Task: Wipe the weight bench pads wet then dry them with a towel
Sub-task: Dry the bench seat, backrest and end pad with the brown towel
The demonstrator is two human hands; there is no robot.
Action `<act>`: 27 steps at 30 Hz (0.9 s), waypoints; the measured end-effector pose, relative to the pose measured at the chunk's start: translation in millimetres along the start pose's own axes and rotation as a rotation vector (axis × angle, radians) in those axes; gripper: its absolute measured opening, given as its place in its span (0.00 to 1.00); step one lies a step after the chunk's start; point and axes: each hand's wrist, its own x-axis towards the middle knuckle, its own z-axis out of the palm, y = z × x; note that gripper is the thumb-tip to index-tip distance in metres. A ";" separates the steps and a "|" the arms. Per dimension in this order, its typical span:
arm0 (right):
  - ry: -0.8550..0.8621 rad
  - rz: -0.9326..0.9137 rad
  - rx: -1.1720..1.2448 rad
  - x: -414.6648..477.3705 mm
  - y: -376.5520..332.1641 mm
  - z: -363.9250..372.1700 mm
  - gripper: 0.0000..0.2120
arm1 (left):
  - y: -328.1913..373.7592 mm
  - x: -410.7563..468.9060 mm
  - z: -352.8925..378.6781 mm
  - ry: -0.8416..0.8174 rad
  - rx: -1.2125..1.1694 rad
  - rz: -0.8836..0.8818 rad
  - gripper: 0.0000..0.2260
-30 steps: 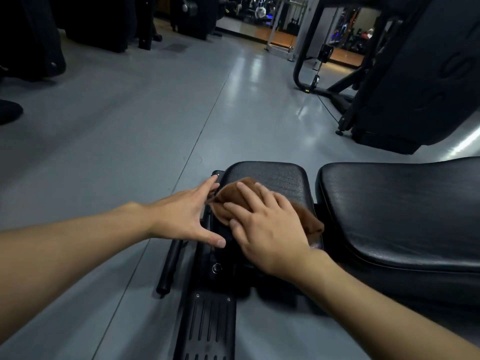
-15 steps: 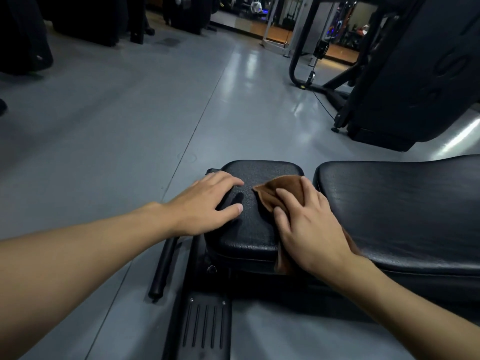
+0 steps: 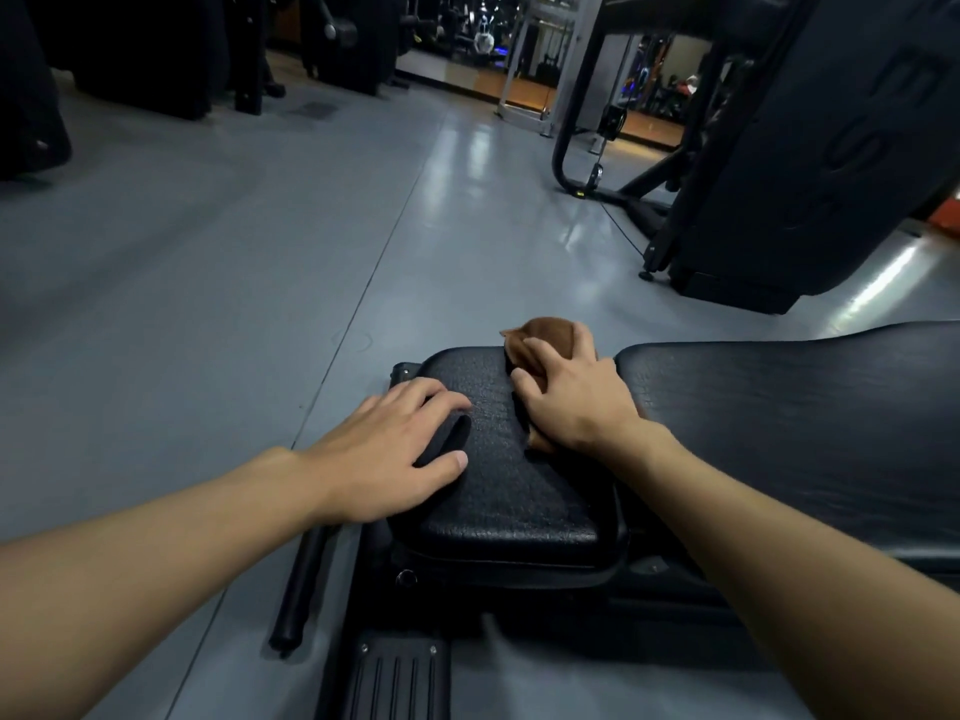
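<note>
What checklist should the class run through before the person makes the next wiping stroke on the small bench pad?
1. Brown cloth under right hand: ok.
2. Cloth lying on small pad: ok, at its far right corner.
3. Left hand steadying the pad: ok, flat on its left edge.
4. Near part of the pad free of objects: ok.
5. Cloth wet: cannot tell.
6. Long pad wiped: cannot tell.
</note>
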 end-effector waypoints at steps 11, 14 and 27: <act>0.039 -0.095 -0.055 -96.3 7.5 1.3 0.30 | -6.0 -6.1 -2.1 -0.049 -0.048 0.007 0.31; 0.115 -0.124 -0.080 -59.2 6.5 3.7 0.31 | -14.2 -10.9 -3.5 -0.054 -0.036 0.022 0.37; -0.281 -0.233 -0.082 82.4 6.5 -12.5 0.24 | -26.3 -15.0 -5.7 -0.084 -0.095 0.079 0.44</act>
